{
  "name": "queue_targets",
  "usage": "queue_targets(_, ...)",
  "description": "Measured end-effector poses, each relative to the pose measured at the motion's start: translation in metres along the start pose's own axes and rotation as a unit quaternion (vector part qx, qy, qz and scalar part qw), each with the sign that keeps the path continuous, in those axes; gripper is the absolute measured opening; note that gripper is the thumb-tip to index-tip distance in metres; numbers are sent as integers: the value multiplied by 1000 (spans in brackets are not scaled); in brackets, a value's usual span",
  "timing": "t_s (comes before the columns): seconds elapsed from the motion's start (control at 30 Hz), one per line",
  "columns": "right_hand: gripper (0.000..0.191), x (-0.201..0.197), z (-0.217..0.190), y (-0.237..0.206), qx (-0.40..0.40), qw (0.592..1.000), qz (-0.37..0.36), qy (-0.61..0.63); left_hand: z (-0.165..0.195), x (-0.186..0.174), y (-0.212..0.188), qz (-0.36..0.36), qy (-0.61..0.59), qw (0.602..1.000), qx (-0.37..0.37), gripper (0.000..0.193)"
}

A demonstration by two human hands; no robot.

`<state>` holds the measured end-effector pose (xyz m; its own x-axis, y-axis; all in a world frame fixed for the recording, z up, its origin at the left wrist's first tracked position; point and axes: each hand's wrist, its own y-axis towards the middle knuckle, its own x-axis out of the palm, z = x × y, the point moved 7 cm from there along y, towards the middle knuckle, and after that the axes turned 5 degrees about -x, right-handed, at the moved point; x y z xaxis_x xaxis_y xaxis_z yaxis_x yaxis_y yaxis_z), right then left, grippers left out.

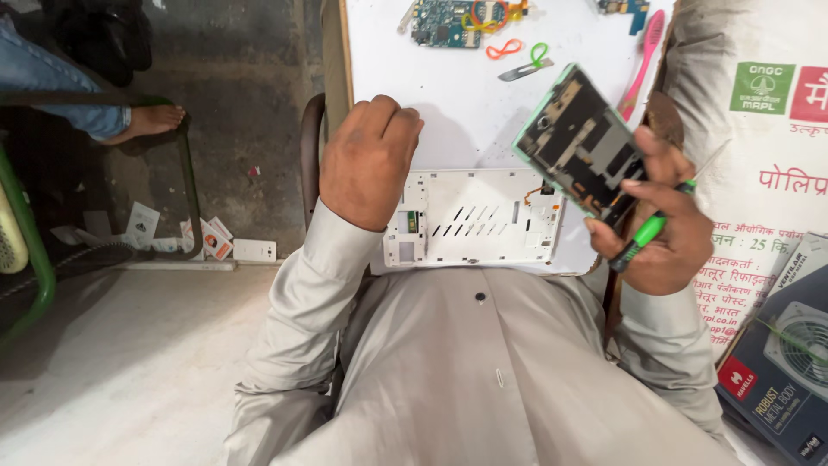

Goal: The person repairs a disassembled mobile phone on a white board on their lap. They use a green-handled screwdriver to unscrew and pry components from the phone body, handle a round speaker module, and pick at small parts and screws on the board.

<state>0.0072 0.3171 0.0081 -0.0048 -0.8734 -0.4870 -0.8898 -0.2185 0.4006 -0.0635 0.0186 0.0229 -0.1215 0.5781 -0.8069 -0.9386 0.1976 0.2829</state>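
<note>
A white bench [517,103] stood over a grey concrete floor, and nearest the person lay a white phone frame panel [474,216] at its front edge, the left hand [366,160] curled into a loose fist resting on the panel's left end. The right hand [664,220] was raised and tilted, pinching an opened phone body [580,142] with a mint-green rim while clasping a green-handled screwdriver [645,235], apparently mid-disassembly, with careful tip placement likely needed. Farther off lay a circuit board [444,22] and pink toothbrush [642,60].
</note>
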Motion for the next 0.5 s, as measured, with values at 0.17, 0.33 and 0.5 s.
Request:
queue_targets(0.17, 47, 14, -13, 3, 32, 999, -28, -5, 3, 2, 10, -14, 29, 999, 43, 13)
queue_targets(0.33, 45, 27, -18, 7, 21, 998, -60, -30, 2, 9, 21, -32, 46, 994, 93, 16)
queue_targets(0.5, 45, 33, -16, 6, 29, 997, -68, 30, 1, 10, 32, -40, 58, 991, 111, 15)
